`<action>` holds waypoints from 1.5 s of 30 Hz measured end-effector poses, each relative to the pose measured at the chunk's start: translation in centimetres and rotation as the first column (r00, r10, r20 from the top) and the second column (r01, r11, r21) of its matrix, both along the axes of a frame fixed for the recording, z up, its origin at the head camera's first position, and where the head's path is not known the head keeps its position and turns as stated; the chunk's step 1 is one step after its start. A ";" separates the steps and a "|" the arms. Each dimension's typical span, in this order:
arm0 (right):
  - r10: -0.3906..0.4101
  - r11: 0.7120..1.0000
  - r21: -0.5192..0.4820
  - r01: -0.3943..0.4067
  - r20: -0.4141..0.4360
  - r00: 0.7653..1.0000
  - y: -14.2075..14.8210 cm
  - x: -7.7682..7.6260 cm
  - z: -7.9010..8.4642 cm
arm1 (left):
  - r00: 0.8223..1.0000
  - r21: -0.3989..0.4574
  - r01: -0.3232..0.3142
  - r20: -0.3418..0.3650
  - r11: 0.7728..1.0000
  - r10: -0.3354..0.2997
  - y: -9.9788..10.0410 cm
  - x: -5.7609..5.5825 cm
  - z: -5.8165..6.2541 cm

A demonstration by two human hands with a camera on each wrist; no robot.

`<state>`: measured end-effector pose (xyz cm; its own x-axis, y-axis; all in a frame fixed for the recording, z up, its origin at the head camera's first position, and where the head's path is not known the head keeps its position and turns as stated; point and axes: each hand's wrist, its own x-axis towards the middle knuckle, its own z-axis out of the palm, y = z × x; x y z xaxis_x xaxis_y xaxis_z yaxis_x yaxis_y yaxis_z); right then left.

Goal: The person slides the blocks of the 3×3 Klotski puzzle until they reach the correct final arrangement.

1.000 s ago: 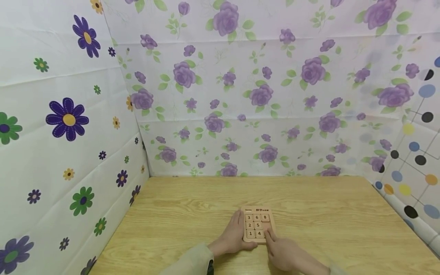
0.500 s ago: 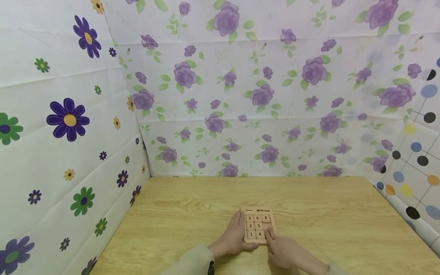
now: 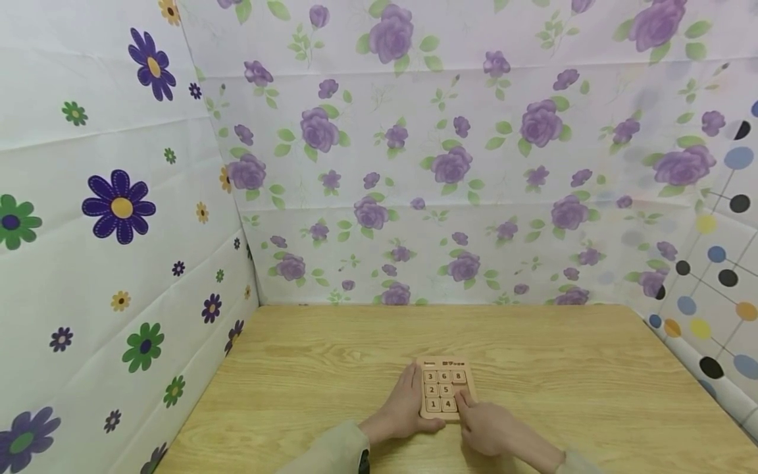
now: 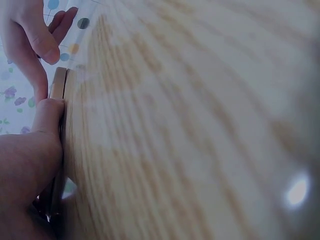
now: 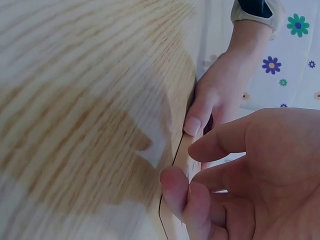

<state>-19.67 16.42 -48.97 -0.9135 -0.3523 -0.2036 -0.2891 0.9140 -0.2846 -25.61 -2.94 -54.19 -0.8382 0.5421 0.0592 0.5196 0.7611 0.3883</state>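
Observation:
A wooden number sliding puzzle (image 3: 445,363) lies flat on the table in the head view. Its visible tiles read 3, 6, 8 on top, 2 and 5 in the middle, and 1 and 4 at the bottom. My left hand (image 3: 403,409) holds the puzzle, fingers along its left edge and thumb at its near edge. An index finger of my right hand (image 3: 490,428) reaches onto the lower right of the puzzle and hides the bottom right cell. The right wrist view shows the left thumb (image 5: 192,125) against the puzzle's side (image 5: 172,220).
The puzzle rests on a wood-grain table (image 3: 331,349). Flower-patterned cloth (image 3: 367,164) hangs behind it and daisy cloth (image 3: 89,276) stands at the left. A dotted cloth (image 3: 710,296) borders the right. A dark watch (image 3: 364,461) sits on the left wrist.
The right fingertip has slid slightly farther up the puzzle. My left hand keeps its place, and the visible tiles stand in the same order.

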 end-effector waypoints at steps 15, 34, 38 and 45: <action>0.016 0.999 -0.042 -0.017 -0.005 1.000 0.4 -0.5 0.0 | 1.000 0.003 -0.001 -0.014 1.000 0.001 0.0 -0.1 -0.4; -0.016 0.998 -0.055 0.015 -0.019 1.000 0.2 -0.9 -0.1 | 1.000 -0.027 -0.014 -0.017 1.000 0.013 0.0 -0.2 -0.6; -0.009 0.999 -0.043 0.009 -0.014 1.000 0.1 -0.7 0.2 | 1.000 -0.023 -0.009 -0.016 1.000 0.009 0.0 -0.2 -0.6; 0.041 0.999 -0.026 -0.042 -0.037 0.998 -0.1 -0.4 0.1 | 1.000 -0.023 0.001 -0.031 1.000 -0.001 0.0 -0.2 -0.6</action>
